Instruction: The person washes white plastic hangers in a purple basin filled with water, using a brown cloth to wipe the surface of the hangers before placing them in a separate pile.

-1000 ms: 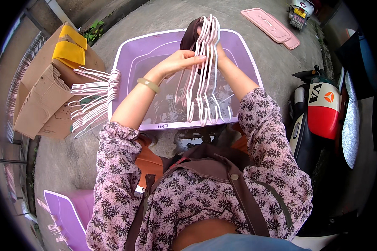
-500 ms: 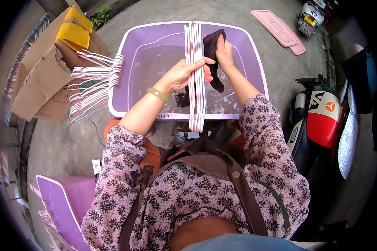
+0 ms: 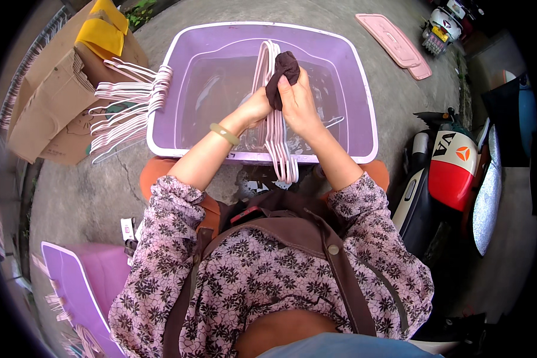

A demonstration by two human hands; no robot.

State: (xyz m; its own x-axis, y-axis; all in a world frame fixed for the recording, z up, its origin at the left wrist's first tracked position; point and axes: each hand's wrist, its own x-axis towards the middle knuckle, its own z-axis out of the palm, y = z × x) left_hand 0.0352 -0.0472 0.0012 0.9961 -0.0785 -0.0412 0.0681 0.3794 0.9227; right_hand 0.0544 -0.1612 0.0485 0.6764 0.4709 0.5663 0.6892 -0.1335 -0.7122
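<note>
Over a large purple tub (image 3: 359,89) of murky water, a bundle of pale pink clothes hangers (image 3: 274,136) is held up, hooks toward me. My left hand (image 3: 256,107) is closed round the bundle's left side, its fingers partly hidden behind it. A dark brown cloth (image 3: 284,73) is bunched over the hangers, and my right hand (image 3: 299,107) grips it, thumb pressed on top. The cloth wraps across the bundle near its middle. A single hanger end (image 3: 334,122) shows in the tub, right of my right wrist.
More pink hangers (image 3: 128,98) hang over the tub's left rim, beside a cardboard box (image 3: 45,110) with a yellow cloth (image 3: 101,33). A second purple tub (image 3: 80,280) stands lower left. Rightward are a red-and-white scooter (image 3: 456,173) and, farther off, a pink lid (image 3: 391,42) on the concrete.
My right hand has brought the dark cloth leftward onto the hangers, where it is now bunched over them. The bundle has tilted and its loops spread; my left hand has shifted slightly lower.
</note>
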